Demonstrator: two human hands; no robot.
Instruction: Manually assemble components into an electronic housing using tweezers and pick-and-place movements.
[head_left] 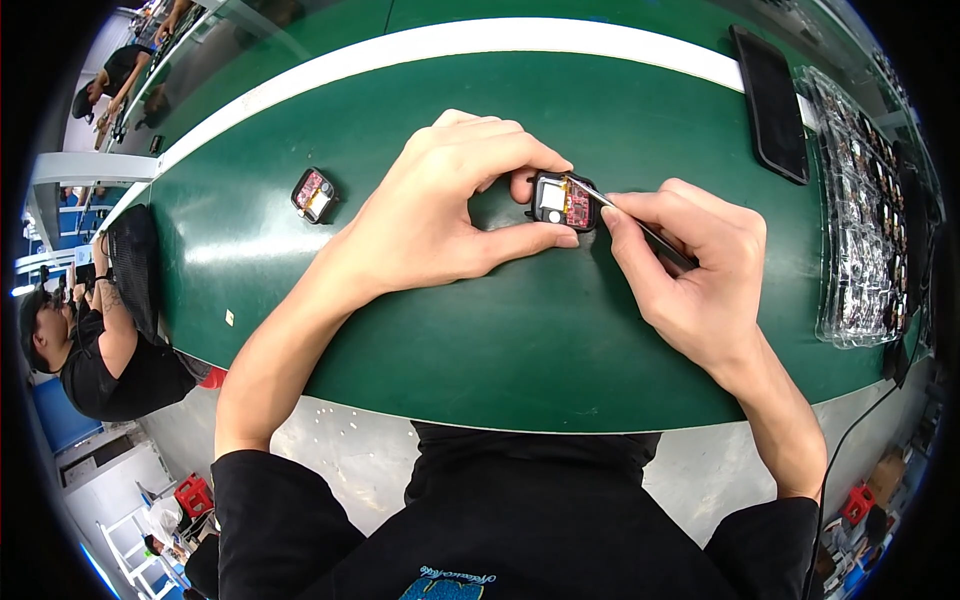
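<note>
An opened smartwatch case (551, 213), black with a red circuit board and a white part inside, lies on the green table in front of me. My left hand (432, 205) grips the case by its edges, thumb at the near side and fingers at the far side. My right hand (700, 265) is closed around dark tweezers (664, 246). Their metal tip touches or hovers over the board's upper part; I cannot tell which. A second opened watch case (315, 195), with a similar red board, lies apart to the left.
A black phone (770, 105) lies at the far right, beside stacked clear plastic trays (862, 220) holding small parts. A white strip (480, 37) crosses the table's far side. A small pale scrap (229, 317) lies at left. A person in black (120, 360) sits beyond the left end.
</note>
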